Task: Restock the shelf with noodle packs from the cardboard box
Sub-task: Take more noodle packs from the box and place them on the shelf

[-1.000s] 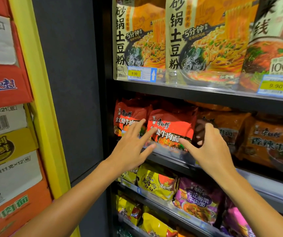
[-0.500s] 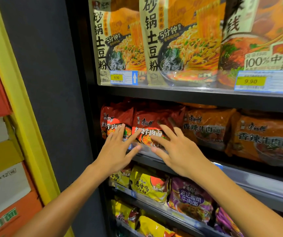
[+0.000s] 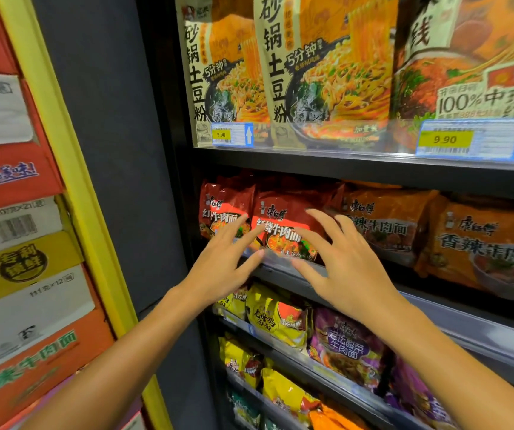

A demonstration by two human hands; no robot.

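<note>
Both hands up at the middle shelf (image 3: 358, 276), nothing held in either. My left hand (image 3: 221, 268) has fingers spread and nearly straight, tips laid over the lower front of the left red noodle pack (image 3: 221, 203) and toward the seam with its neighbour. My right hand (image 3: 347, 263) is splayed too, fingers slightly bent, fingertips in front of the right red noodle pack (image 3: 283, 212); can't tell if they press it or sit just off it. Thumbs point at each other, apart, over the shelf's front lip. The two red packs stand upright side by side at the far left of that shelf, touching, with orange noodle packs (image 3: 398, 225) just beside them to the right. Shelf above: tall potato-noodle bags (image 3: 321, 66) behind a clear rail with a yellow 9.90 price tag (image 3: 445, 139). Shelf below: yellow packs (image 3: 276, 318), then purple packs (image 3: 347, 346). Stacked cardboard cartons (image 3: 17, 243) at far left, behind a yellow frame (image 3: 72, 181); can't tell which, if any, is the supply box.
</note>
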